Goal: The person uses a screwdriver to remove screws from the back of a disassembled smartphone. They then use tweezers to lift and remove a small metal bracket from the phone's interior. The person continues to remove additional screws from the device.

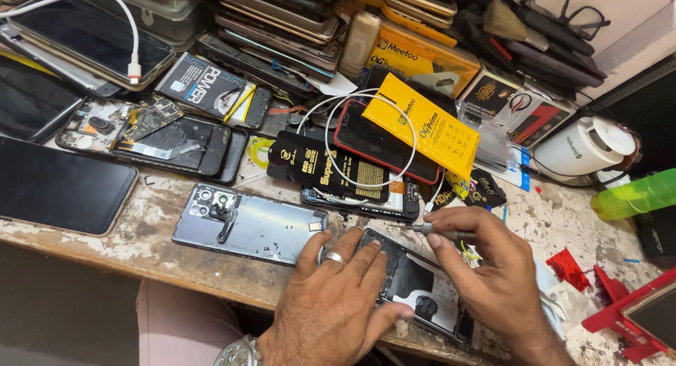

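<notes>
An opened phone (422,285) lies face down at the bench's front edge, its dark insides exposed. My left hand (338,303), with a ring and a wristwatch, lies flat on its left part and pins it down. My right hand (493,274) grips a thin metal screwdriver (436,230), whose tip points left just above the phone's upper edge. Just left of my left hand lies a grey phone back cover (246,225) with camera holes.
A dark phone (56,186) lies face up at the left. Another opened phone (151,137), stacked phones (282,28), yellow and black packets (422,127), a white cable (359,137), a red holder (620,310) and a green bottle (634,196) crowd the worn bench (141,239).
</notes>
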